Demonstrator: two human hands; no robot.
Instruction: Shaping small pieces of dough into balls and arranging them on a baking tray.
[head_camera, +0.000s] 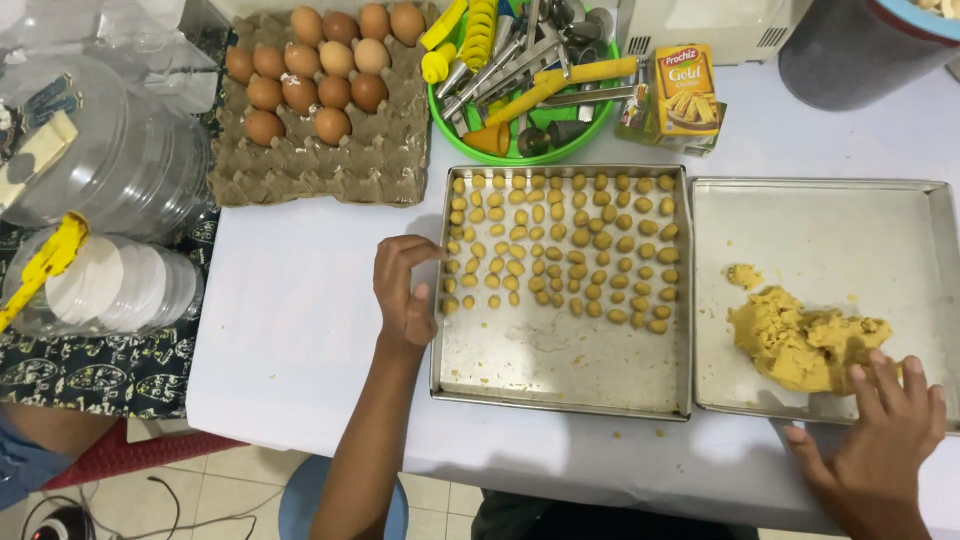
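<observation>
My left hand (402, 285) rests on the left rim of a square metal tray (560, 365), fingers curled at the edge and holding nothing that I can see. Several small yellow dough balls (560, 250) lie in rows across the tray's upper half. My right hand (885, 440) lies flat on the near edge of a second metal tray (830, 220), fingertips touching a lump of yellow dough (800, 340). A small crumb of dough (743, 276) sits apart from the lump.
A cardboard egg tray (330, 150) with several brown eggs stands at the back left. A green bowl (590, 135) of metal and yellow utensils, a small yellow box (686, 90), clear plastic containers (110, 170) and a grey round container (850, 50) surround the white table (290, 320).
</observation>
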